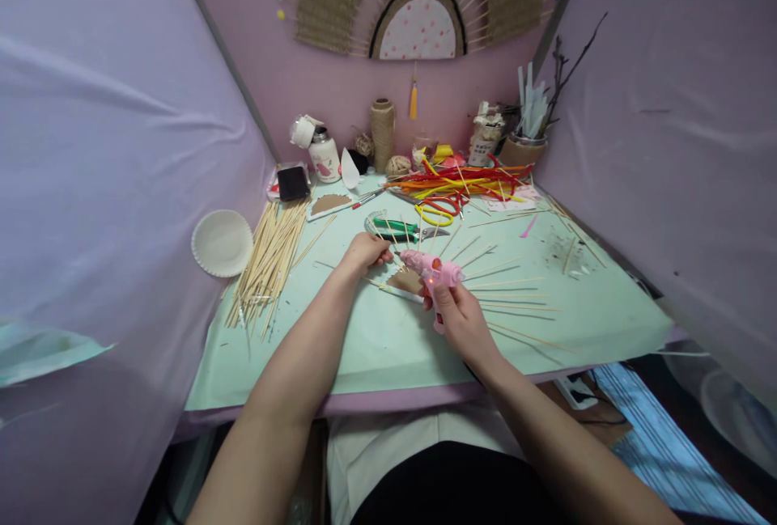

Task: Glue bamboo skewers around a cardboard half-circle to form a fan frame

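My right hand (466,323) is wrapped round the handle of a pink hot glue gun (446,272), whose small orange light glows. Its nozzle points left, close to the fingers of my left hand (369,251). That hand is closed in a pinch on a thin bamboo stick (377,227). Beneath the gun lies a half-round cardboard piece (403,281) with a white edge, partly hidden by the gun and my right hand. Several bamboo sticks (508,294) fan outward from it. Just beyond my left hand are green-handled pruning shears (397,226).
A heap of loose bamboo sticks (270,258) and a white paper plate (222,243) are at left. Red-and-yellow scissors (435,208) lie before colourful pipe cleaners (467,181). Behind stand a white bottle (324,156), a twine spool (382,135) and a pot (523,151) with twigs.
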Demonstrator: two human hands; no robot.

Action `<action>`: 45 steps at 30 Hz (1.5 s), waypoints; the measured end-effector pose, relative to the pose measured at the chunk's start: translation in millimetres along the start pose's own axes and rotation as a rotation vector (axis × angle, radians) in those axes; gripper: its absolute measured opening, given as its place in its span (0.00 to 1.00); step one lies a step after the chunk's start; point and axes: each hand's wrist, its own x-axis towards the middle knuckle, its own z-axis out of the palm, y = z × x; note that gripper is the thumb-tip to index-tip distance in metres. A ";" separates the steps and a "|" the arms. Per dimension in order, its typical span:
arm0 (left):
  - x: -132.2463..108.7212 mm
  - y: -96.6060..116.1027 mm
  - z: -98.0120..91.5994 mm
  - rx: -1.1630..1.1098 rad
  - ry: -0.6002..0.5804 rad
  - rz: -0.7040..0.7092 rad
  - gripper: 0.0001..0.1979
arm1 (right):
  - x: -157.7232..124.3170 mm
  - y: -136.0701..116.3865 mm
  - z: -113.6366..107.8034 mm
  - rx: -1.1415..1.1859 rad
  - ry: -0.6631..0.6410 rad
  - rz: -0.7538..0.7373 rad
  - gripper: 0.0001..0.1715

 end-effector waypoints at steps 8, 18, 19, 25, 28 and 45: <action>-2.2 1.3 -2.8 0.119 0.016 0.036 0.12 | 2.9 2.0 -0.8 0.018 0.027 0.009 0.32; -58.2 7.0 -21.3 0.778 -0.010 0.494 0.25 | 0.7 1.3 -12.1 -0.015 0.097 0.007 0.33; -63.1 4.2 -18.1 0.864 -0.049 0.499 0.28 | 0.8 1.7 -13.1 -0.010 0.103 0.005 0.33; -64.4 -7.3 -4.9 1.034 -0.085 0.487 0.22 | 2.1 2.4 -12.9 0.015 0.088 0.008 0.33; -59.7 -7.7 -6.0 1.021 -0.092 0.504 0.19 | 1.8 2.1 -11.9 0.009 0.080 0.021 0.34; -54.9 -13.5 -11.8 0.799 -0.046 0.705 0.24 | -1.3 5.7 -12.9 0.040 0.119 -0.013 0.35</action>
